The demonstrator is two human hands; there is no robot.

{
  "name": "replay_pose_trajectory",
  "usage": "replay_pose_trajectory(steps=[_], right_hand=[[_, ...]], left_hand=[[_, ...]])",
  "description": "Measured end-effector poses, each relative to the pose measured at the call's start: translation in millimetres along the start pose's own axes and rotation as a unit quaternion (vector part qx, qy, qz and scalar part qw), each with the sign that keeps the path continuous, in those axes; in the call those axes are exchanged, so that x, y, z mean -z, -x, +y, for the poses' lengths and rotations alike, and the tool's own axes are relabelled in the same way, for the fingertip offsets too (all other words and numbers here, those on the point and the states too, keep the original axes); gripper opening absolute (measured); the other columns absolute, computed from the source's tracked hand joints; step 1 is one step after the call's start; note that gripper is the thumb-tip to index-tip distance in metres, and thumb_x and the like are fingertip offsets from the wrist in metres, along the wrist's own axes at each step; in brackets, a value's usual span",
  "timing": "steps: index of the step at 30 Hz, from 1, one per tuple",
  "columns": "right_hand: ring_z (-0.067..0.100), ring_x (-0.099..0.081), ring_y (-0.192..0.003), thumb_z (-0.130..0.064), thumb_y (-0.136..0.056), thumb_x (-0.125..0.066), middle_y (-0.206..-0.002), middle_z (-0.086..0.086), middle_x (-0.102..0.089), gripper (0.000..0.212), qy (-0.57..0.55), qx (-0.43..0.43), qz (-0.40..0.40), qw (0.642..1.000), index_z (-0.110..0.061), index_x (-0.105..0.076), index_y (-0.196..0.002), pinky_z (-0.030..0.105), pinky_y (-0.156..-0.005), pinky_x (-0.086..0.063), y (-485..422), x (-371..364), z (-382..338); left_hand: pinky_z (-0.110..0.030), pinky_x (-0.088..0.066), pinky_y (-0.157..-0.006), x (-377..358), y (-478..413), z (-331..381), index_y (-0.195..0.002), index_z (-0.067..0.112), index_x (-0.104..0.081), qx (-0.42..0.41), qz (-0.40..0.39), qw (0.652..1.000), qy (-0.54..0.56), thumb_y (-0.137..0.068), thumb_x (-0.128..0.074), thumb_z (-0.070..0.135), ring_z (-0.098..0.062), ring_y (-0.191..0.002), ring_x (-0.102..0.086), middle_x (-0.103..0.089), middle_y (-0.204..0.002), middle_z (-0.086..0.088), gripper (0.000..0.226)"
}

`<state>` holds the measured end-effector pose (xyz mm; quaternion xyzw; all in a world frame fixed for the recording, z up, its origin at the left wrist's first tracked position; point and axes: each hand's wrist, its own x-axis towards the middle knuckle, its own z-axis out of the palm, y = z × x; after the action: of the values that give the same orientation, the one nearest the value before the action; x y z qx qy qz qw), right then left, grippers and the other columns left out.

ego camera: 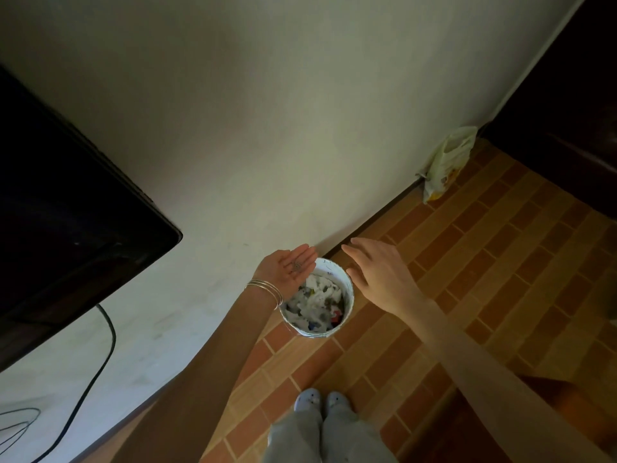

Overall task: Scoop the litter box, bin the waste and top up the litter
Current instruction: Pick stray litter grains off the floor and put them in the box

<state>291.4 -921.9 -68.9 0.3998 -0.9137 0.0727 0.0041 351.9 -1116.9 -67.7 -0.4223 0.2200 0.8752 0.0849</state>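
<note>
A small white waste bin (349,292) stands on the brick-patterned floor against the wall, filled with crumpled white paper and coloured scraps. My left hand (288,267) hovers palm up over the bin's left rim, fingers straight, with a small grey clump (296,266) lying on the palm. My right hand (379,270) hangs over the bin's right side, palm down, fingers spread and holding nothing. Bangles circle my left wrist. No litter box or scoop is in view.
A yellow-white plastic bag (447,163) leans against the wall at the far right. A dark flat screen (66,208) juts from the wall at left, with a black cable (103,349) hanging below it. My slippered feet (322,401) stand just behind the bin.
</note>
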Motion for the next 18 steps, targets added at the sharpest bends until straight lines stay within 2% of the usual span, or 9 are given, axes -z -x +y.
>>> replay_pose_trajectory(steps=[4, 7, 8, 11, 12, 13, 15, 16, 18], right_hand=[[0.027, -0.057, -0.109, -0.026, -0.084, -0.063, -0.120, 0.010, -0.059, 0.042, -0.010, -0.008, -0.052, 0.999, -0.012, -0.055, -0.122, 0.042, -0.090, -0.046, -3.9, -40.6, 8.9], [0.026, -0.054, -0.114, -0.028, -0.088, -0.057, -0.125, 0.009, -0.056, 0.042, -0.017, -0.017, -0.088, 0.996, -0.013, -0.052, -0.127, 0.043, -0.095, -0.043, -7.5, -71.4, 18.2], [0.025, -0.052, -0.116, -0.029, -0.089, -0.054, -0.127, 0.008, -0.054, 0.042, -0.017, -0.021, -0.102, 0.994, -0.014, -0.050, -0.129, 0.042, -0.097, -0.041, -8.8, -81.4, 20.9], [0.023, -0.048, -0.121, -0.032, -0.092, -0.049, -0.132, 0.006, -0.050, 0.043, -0.013, -0.025, -0.128, 0.991, -0.017, -0.046, -0.132, 0.040, -0.101, -0.036, -13.0, -108.4, 28.5], [0.023, -0.047, -0.122, -0.033, -0.093, -0.048, -0.134, 0.006, -0.049, 0.044, -0.012, -0.029, -0.137, 0.990, -0.018, -0.045, -0.134, 0.039, -0.102, -0.035, -14.2, -114.6, 29.6], [0.023, -0.046, -0.123, -0.033, -0.093, -0.047, -0.136, 0.006, -0.047, 0.044, -0.013, -0.033, -0.143, 0.989, -0.018, -0.043, -0.135, 0.039, -0.102, -0.035, -14.6, -120.7, 31.0], [0.023, -0.044, -0.125, -0.033, -0.094, -0.045, -0.139, 0.006, -0.043, 0.046, -0.019, -0.042, -0.148, 0.988, -0.018, -0.041, -0.137, 0.038, -0.102, -0.035, -15.3, -130.9, 34.0], [0.023, -0.042, -0.126, -0.033, -0.095, -0.045, -0.141, 0.006, -0.041, 0.046, -0.022, -0.046, -0.158, 0.986, -0.018, -0.039, -0.138, 0.038, -0.103, -0.034, -15.4, -133.9, 34.3], [0.022, -0.041, -0.127, -0.032, -0.095, -0.044, -0.142, 0.005, -0.039, 0.047, -0.022, -0.046, -0.174, 0.983, -0.018, -0.037, -0.139, 0.038, -0.104, -0.032, -15.1, -140.2, 35.8]], left_hand=[[-0.040, -0.044, -0.091, 21.7, -51.6, -7.0, -0.108, -0.012, -0.055, 0.014, 0.074, 0.997, -0.028, -0.097, -0.030, 0.009, -0.033, -0.092, -0.059, -0.066, -0.092, -0.022, 0.035], [-0.040, -0.042, -0.094, 37.7, -91.9, -15.7, -0.098, -0.011, -0.055, 0.030, 0.115, 0.992, -0.047, -0.099, -0.030, 0.011, -0.035, -0.108, -0.056, -0.058, -0.108, -0.022, 0.033], [-0.040, -0.042, -0.093, 43.1, -104.9, -18.7, -0.097, -0.010, -0.054, 0.034, 0.131, 0.989, -0.054, -0.099, -0.030, 0.013, -0.034, -0.111, -0.054, -0.058, -0.106, -0.022, 0.033], [-0.038, -0.042, -0.090, 55.7, -136.9, -26.5, -0.093, -0.008, -0.053, 0.053, 0.155, 0.982, -0.090, -0.100, -0.033, 0.019, -0.030, -0.092, -0.056, -0.055, -0.092, -0.019, 0.034], [-0.039, -0.041, -0.092, 60.7, -145.6, -28.8, -0.095, -0.005, -0.055, 0.060, 0.159, 0.980, -0.104, -0.100, -0.034, 0.022, -0.030, -0.092, -0.056, -0.056, -0.097, -0.016, 0.034], [-0.040, -0.038, -0.097, 64.6, -151.6, -31.3, -0.108, -0.001, -0.056, 0.068, 0.158, 0.978, -0.115, -0.099, -0.034, 0.024, -0.030, -0.104, -0.055, -0.057, -0.111, -0.012, 0.035], [-0.040, -0.031, -0.107, 71.4, -160.6, -34.9, -0.140, 0.001, -0.035, 0.081, 0.141, 0.978, -0.128, -0.100, -0.032, 0.028, -0.029, -0.134, -0.035, -0.037, -0.144, -0.009, 0.048], [-0.037, -0.032, -0.108, 73.7, -165.7, -35.7, -0.144, 0.001, -0.024, 0.079, 0.127, 0.979, -0.136, -0.100, -0.030, 0.028, -0.028, -0.138, -0.026, -0.026, -0.150, -0.011, 0.052], [-0.028, -0.039, -0.101, 72.7, -169.9, -36.3, -0.146, 0.002, -0.017, 0.074, 0.114, 0.977, -0.164, -0.102, -0.027, 0.026, -0.028, -0.140, -0.022, -0.020, -0.153, -0.013, 0.051]])
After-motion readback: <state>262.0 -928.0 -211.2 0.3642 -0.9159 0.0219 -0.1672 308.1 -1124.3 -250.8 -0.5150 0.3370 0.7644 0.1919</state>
